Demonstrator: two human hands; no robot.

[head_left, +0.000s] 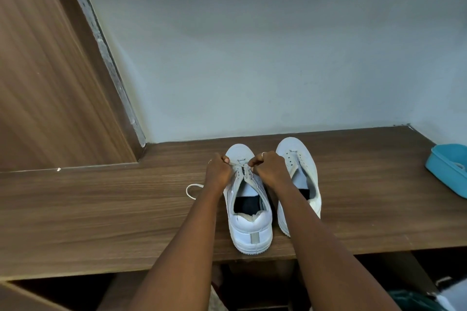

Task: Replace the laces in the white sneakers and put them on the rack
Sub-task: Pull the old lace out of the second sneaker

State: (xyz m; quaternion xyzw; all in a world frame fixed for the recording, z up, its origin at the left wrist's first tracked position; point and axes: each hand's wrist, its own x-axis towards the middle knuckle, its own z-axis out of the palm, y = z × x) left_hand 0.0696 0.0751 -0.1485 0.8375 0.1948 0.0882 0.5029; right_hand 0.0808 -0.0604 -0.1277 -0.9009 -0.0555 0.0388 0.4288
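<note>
Two white sneakers stand side by side on a wooden shelf top (pixel 101 209), toes toward the wall. The left sneaker (pixel 249 219) has a white lace (pixel 193 190) threaded through its front eyelets; a loop of it trails on the wood to the left. My left hand (pixel 218 171) pinches the lace at the shoe's left side. My right hand (pixel 269 168) pinches the lace at the right side of the same eyelets. The right sneaker (pixel 303 166) shows bare eyelets and is partly hidden behind my right forearm.
A blue plastic tub (pixel 448 169) sits at the shelf's right end. A pale wall rises behind the shoes and a wooden panel (pixel 38 83) stands at the left. Dark compartments open below the shelf's front edge.
</note>
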